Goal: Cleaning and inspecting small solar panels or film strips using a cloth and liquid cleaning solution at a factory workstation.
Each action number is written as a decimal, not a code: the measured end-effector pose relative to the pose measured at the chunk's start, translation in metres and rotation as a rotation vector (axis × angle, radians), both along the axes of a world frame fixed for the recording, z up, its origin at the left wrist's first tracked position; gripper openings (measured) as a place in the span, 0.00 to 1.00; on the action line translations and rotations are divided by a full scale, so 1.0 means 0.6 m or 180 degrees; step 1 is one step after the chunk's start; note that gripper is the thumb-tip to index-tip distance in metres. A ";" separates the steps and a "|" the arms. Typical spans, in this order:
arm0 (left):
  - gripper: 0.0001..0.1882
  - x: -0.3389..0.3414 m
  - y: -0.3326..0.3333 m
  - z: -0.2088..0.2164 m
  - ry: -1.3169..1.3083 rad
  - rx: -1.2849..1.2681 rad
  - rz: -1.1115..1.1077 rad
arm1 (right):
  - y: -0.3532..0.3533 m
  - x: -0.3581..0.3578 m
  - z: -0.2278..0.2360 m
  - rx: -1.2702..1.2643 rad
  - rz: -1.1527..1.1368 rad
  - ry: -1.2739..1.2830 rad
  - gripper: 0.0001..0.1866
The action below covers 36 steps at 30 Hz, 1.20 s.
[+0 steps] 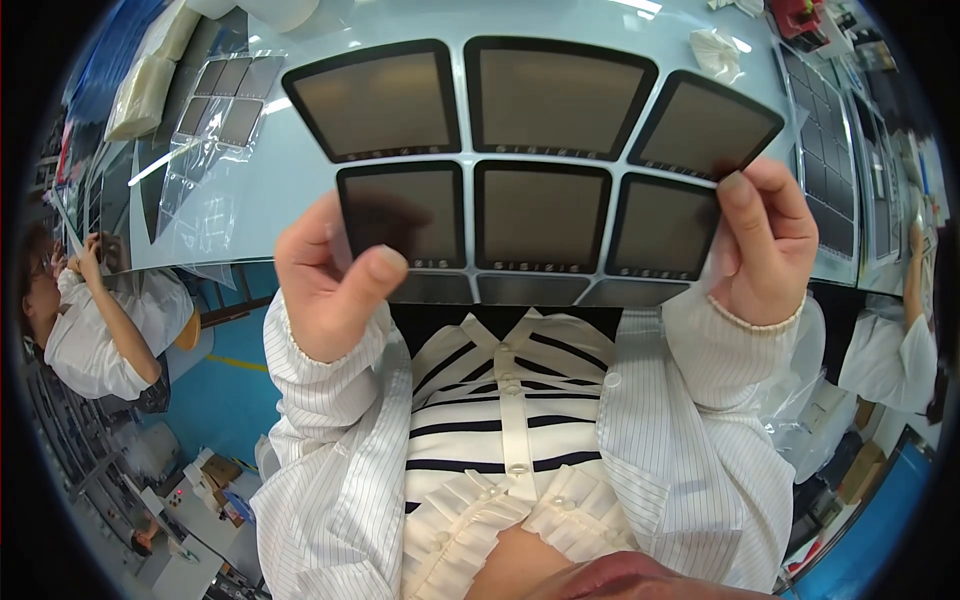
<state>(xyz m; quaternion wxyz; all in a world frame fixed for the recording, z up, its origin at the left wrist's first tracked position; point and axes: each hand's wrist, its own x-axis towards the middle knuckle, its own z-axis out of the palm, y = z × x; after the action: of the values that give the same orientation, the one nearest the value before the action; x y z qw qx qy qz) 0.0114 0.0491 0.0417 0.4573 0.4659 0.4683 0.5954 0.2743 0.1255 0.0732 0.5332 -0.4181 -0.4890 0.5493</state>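
Observation:
Between my two hands is a clear sheet of dark, grey-brown rectangular panels [541,217] with black borders, set in rows. A row of small pale marks runs along the lower border of each panel. My left hand [333,270] grips the sheet's left edge, its thumb lying over the lower-left panel. The right edge is pinched by my right hand [765,235], thumb on top near a panel corner. Fingers under the sheet are partly hidden. It is held up in front of my body, over the near edge of the pale table [265,215]; its lowest row is seen only in part.
On the left of the table lies a similar panel sheet in clear film [222,110], near a pale stack [150,85]. A crumpled white wad [716,52] sits at the back right. More dark panel sheets [825,160] lie at the right. Co-workers [105,325] are at both sides.

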 end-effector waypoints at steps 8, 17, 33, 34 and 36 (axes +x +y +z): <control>0.07 -0.012 0.002 -0.007 0.0087 -0.0298 -0.0778 | 0.045 0.013 0.001 0.0758 -0.0194 -0.0206 0.11; 0.08 0.003 0.004 0.001 0.0271 -0.0343 0.0035 | 0.059 0.017 0.001 0.0706 0.0334 0.0195 0.11; 0.09 0.020 -0.006 0.001 0.0508 -0.0187 -0.0035 | 0.056 0.046 -0.010 0.0803 0.0474 0.0321 0.11; 0.09 0.021 -0.007 0.000 0.0510 -0.0187 -0.0019 | 0.056 0.049 -0.011 0.0804 0.0489 0.0325 0.11; 0.08 0.024 -0.008 -0.001 0.0646 -0.0102 -0.0115 | 0.057 0.055 -0.013 0.0692 0.0382 0.0419 0.12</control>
<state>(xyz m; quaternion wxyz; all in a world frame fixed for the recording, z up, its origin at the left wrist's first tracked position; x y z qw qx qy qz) 0.0259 0.0442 0.0410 0.4256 0.5247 0.5132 0.5292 0.3071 0.1594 0.0654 0.5725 -0.2909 -0.5337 0.5502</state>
